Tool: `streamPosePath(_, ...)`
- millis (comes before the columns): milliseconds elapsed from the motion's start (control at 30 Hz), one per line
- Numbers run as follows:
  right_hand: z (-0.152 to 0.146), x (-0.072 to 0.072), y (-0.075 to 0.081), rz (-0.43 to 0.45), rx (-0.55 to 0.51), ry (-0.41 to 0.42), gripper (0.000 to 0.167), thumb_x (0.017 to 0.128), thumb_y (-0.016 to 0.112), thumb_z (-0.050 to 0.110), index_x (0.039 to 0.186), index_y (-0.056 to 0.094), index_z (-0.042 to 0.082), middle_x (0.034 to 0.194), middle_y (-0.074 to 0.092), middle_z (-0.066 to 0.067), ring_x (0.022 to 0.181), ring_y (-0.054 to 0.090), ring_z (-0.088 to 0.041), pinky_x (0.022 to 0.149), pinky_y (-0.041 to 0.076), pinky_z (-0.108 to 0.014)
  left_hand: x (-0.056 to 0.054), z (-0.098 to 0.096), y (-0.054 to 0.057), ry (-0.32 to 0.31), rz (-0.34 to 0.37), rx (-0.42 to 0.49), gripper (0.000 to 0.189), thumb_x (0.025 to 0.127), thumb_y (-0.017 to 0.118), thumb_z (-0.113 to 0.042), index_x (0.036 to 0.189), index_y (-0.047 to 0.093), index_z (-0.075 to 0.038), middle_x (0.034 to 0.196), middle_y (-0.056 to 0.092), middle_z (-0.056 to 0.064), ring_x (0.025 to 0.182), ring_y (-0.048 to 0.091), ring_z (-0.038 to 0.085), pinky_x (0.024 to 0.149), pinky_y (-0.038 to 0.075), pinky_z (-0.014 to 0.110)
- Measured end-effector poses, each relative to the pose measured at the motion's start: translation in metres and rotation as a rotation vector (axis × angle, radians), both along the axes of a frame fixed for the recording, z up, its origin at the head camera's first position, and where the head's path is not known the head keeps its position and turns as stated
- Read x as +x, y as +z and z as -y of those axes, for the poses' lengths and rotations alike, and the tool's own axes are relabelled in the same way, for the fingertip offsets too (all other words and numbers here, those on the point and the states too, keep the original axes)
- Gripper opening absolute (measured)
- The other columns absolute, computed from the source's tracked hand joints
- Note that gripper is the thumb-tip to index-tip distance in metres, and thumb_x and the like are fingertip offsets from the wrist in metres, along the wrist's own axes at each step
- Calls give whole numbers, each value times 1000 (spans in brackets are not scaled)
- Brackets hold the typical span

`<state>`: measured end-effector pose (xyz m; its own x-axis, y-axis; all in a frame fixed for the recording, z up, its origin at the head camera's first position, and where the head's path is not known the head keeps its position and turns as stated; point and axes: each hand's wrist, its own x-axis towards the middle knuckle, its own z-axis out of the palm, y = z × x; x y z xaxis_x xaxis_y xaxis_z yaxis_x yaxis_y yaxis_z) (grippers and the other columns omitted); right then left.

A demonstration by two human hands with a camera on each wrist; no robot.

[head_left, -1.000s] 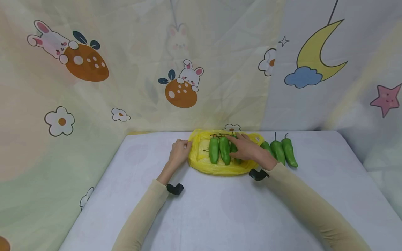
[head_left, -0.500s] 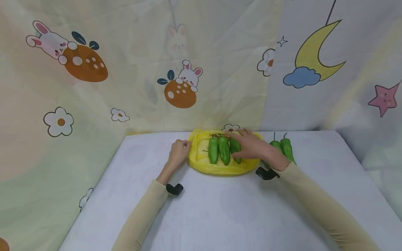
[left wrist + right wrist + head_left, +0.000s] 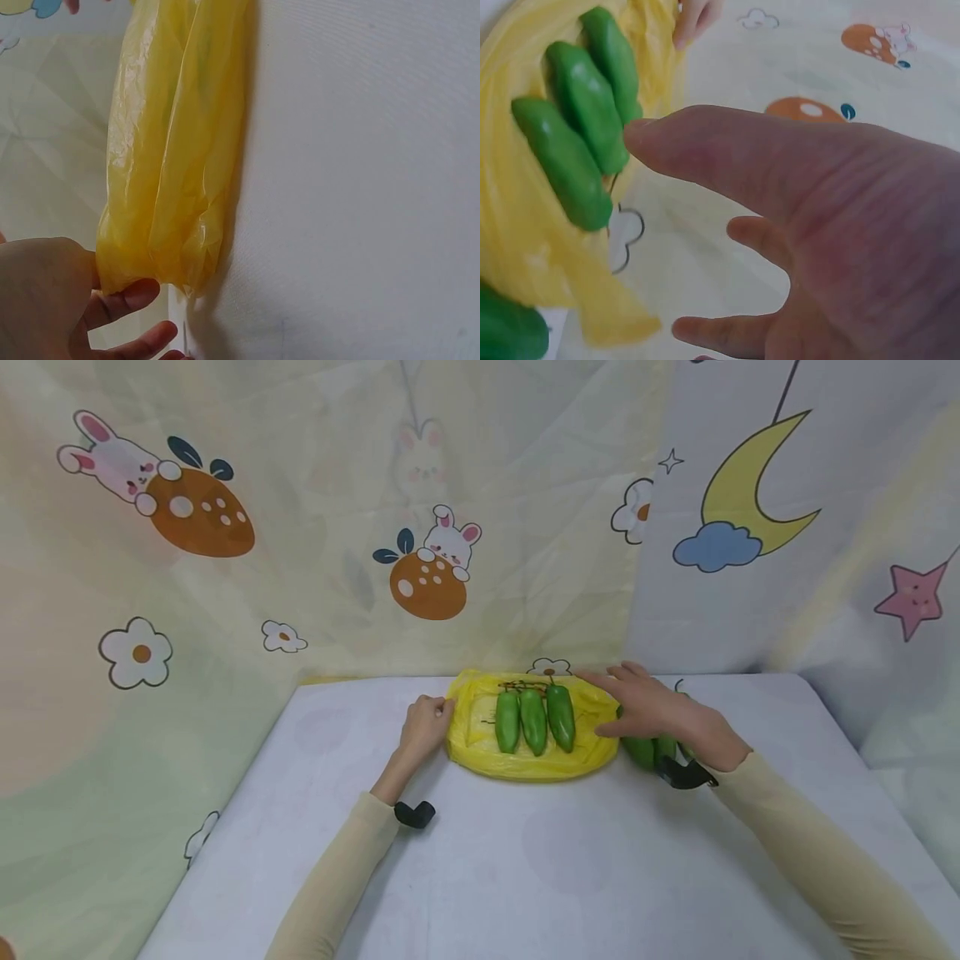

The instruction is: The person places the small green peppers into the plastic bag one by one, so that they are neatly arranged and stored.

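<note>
A yellow plastic bag (image 3: 480, 760) lies with its rim spread at the back of the table, and three green peppers (image 3: 561, 718) rest side by side in it. My left hand (image 3: 426, 725) pinches the bag's left edge between thumb and fingers, as the left wrist view shows. Over the bag's right edge is my right hand (image 3: 660, 706), fingers spread and holding nothing. In the right wrist view its thumb overlaps one pepper's end. More green peppers (image 3: 637, 753) lie on the table right of the bag, partly hidden under my right hand and wrist.
A white-covered table (image 3: 480, 877) spreads out in front of the bag. Behind it hangs a printed cloth backdrop (image 3: 315, 527) with rabbits, flowers and a moon. Black wrist cameras sit on both my wrists.
My right hand has moved right, off the third pepper, which now lies uncovered in the bag. It now covers more of the peppers on the table. My left hand stays at the bag's edge.
</note>
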<state>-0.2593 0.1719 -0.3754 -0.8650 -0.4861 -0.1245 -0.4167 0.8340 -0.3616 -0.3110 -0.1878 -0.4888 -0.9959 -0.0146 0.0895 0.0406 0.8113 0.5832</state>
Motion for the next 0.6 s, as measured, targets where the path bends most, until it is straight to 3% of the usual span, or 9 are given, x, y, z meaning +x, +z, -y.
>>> streamPosePath(133, -13, -1, 2, 10, 27, -12, 86, 86, 78, 30, 157, 31, 18, 151, 39, -32, 141, 23, -59, 105, 29, -76, 1, 0, -1, 1, -2, 3, 43, 104, 48, -37, 74, 63, -10, 113, 63, 17, 105, 57, 33, 87, 47, 44)
streamPosePath(367, -40, -8, 5, 10, 90, 2, 90, 83, 81, 36, 155, 34, 11, 144, 48, -30, 134, 34, -57, 103, 34, -72, 1, -2, -1, 4, 20, 5, 42, 104, 47, -38, 84, 68, -8, 114, 62, 16, 108, 55, 33, 87, 46, 44)
streamPosePath(600, -59, -15, 4, 81, 103, -12, 89, 84, 80, 33, 156, 32, 11, 145, 49, -31, 133, 36, -57, 100, 37, -71, 1, 0, 3, 5, 16, 1, 43, 104, 46, -38, 87, 69, -6, 113, 61, 17, 102, 54, 31, 85, 46, 42)
